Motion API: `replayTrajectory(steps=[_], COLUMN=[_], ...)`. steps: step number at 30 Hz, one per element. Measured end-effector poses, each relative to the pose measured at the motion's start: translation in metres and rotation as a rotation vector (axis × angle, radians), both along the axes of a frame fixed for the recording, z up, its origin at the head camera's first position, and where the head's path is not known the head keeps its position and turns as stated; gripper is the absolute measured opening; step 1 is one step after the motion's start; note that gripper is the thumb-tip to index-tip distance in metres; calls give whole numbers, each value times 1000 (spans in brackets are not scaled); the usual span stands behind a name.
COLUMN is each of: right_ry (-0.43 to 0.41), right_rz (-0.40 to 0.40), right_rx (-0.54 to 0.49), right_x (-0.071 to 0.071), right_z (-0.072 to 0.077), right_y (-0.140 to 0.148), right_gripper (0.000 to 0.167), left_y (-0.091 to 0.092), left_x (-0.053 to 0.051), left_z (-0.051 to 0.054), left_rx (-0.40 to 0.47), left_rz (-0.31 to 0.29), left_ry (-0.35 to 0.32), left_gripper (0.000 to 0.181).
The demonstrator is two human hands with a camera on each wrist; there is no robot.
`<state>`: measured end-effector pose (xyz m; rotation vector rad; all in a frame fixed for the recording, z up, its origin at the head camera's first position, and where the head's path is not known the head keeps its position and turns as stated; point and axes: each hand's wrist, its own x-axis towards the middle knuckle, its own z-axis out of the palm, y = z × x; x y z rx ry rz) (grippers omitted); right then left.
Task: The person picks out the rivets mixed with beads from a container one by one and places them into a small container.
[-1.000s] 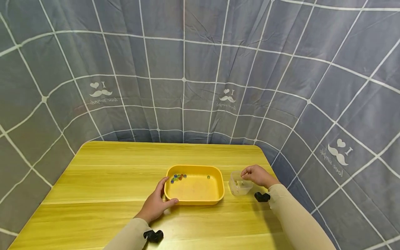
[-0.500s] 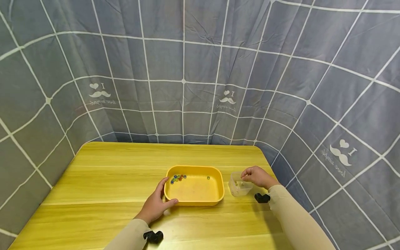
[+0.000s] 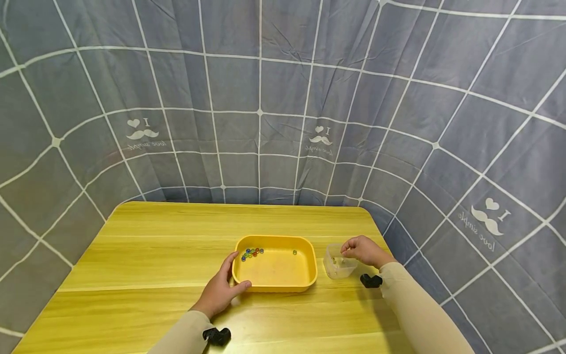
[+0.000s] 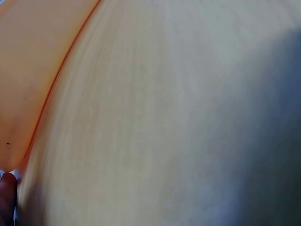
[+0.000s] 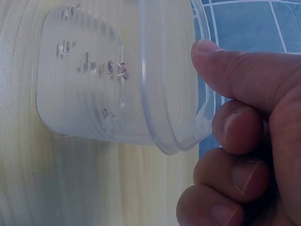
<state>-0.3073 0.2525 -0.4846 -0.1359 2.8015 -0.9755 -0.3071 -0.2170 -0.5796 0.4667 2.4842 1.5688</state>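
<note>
My left hand (image 3: 217,291) holds the near-left corner of a yellow plastic tray (image 3: 278,287), its thumb on the front rim and its fingers on the left rim. Several small, shiny round beads (image 3: 252,253), blue, green and red, cluster at the tray's back left. One yellow-green bead (image 3: 295,252) sits apart near its right end. To the tray's right stands a small clear plastic container (image 3: 337,270) with a few little pieces inside. My right hand (image 3: 364,250) is at its rim with curled fingers. In the right wrist view its thumb (image 5: 235,68) overlaps the container's far rim; anything between thumb and forefinger is hidden.
Both containers stand on a wood-patterned yellow table (image 3: 155,255). A grey curtain (image 3: 283,132) with white lines hangs behind and along the sides. Each sleeve has a black wrist mount, one on the left (image 3: 216,336) and one on the right (image 3: 371,280).
</note>
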Motion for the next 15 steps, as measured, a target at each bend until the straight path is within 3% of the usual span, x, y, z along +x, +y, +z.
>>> replayTrajectory(steps=[15], right_ry=[-1], right_rz=[13], right_rx=[-12], right_x=[4], right_z=[4], right_y=[-1], right_gripper=[17], left_y=[0], left_x=[2], left_z=[-1], left_rx=[16], left_rz=[1], left_ry=[2], left_gripper=[98])
